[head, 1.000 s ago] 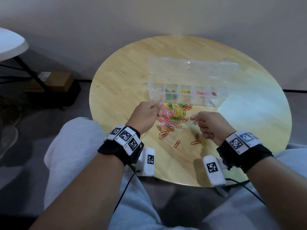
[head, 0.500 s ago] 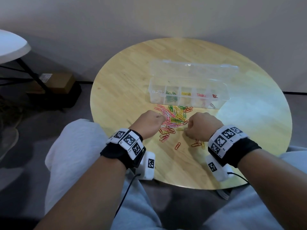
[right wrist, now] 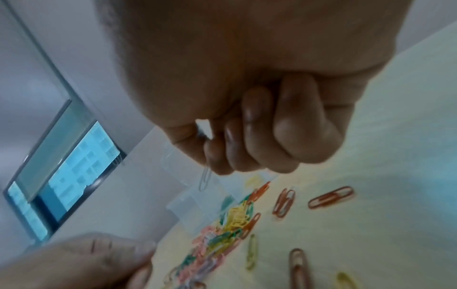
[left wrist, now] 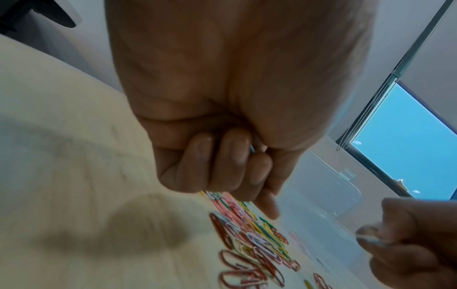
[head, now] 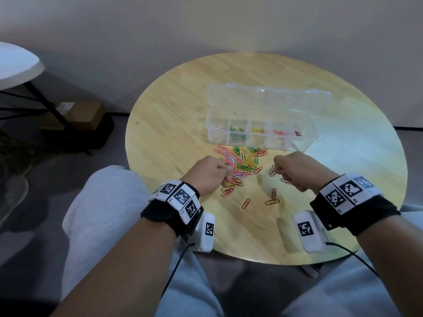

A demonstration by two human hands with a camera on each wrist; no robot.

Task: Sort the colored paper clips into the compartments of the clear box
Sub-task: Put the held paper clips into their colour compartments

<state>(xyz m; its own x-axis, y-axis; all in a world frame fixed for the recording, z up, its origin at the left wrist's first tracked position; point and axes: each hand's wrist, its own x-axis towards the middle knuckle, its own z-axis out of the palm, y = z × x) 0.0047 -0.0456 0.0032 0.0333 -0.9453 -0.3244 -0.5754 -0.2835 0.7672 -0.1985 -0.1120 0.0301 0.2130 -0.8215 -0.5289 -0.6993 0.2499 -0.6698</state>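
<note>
A clear box (head: 307,139) stands open on the round wooden table (head: 174,124), with white, green, yellow, pink and red clips in separate compartments. A mixed pile of paper clips (head: 242,162) lies just in front of it. My left hand (head: 225,173) rests on the pile's left edge with its fingers curled; in the left wrist view a greenish sliver of a clip (left wrist: 252,150) shows between the curled fingers. My right hand (head: 277,168) is just right of the pile and pinches a white paper clip (right wrist: 205,179) between thumb and forefinger, clear of the table.
Loose orange and yellow clips (head: 272,201) are scattered near the table's front edge. The box's lid (head: 270,97) lies open behind it. A white table (head: 16,62) and a brown box (head: 89,113) are on the left, off the round table.
My left hand came back from the box to the pile's left edge. My right hand went down onto the pile, then drew back to the right with a white clip pinched.
</note>
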